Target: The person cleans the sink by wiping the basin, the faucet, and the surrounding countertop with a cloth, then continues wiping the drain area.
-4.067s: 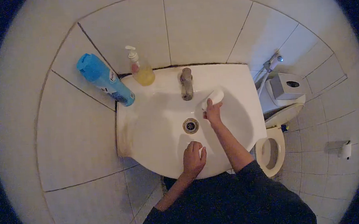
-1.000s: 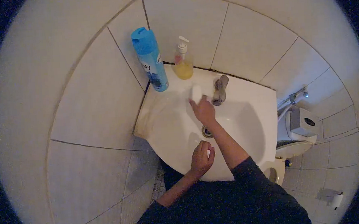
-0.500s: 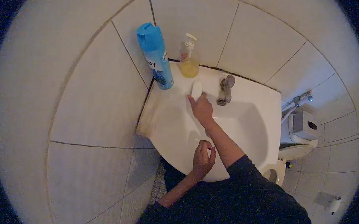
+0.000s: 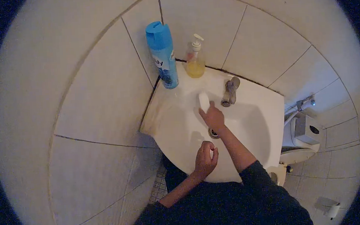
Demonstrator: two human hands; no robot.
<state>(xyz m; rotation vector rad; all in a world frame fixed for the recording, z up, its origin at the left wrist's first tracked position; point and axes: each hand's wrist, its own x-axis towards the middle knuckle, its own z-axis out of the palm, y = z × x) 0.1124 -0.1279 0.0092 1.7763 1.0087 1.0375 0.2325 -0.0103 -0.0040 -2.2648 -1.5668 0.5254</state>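
My right hand point(image 4: 214, 118) is over the basin, its fingers closed on the near end of a white oblong bar of soap point(image 4: 204, 100). The bar points away from me toward the back ledge. Lower down, above the front of the white sink point(image 4: 171, 131), my left hand point(image 4: 205, 160) is curled with fingertips near the thumb. A small pale spot shows between its fingers, too small to name. The metal tap point(image 4: 230, 92) is to the right of the soap, and the drain point(image 4: 213, 133) lies just below my right hand.
On the back left ledge stand a blue spray can point(image 4: 162, 56) and a pump bottle point(image 4: 196, 67) of yellow liquid. Tiled walls close in behind and at left. A toilet point(image 4: 298, 154) with a grey box point(image 4: 308, 129) on it is at right.
My right hand has come back toward me from the ledge, bringing the bar of soap over the basin. My left hand stays curled in nearly the same spot. The view has shifted slightly.
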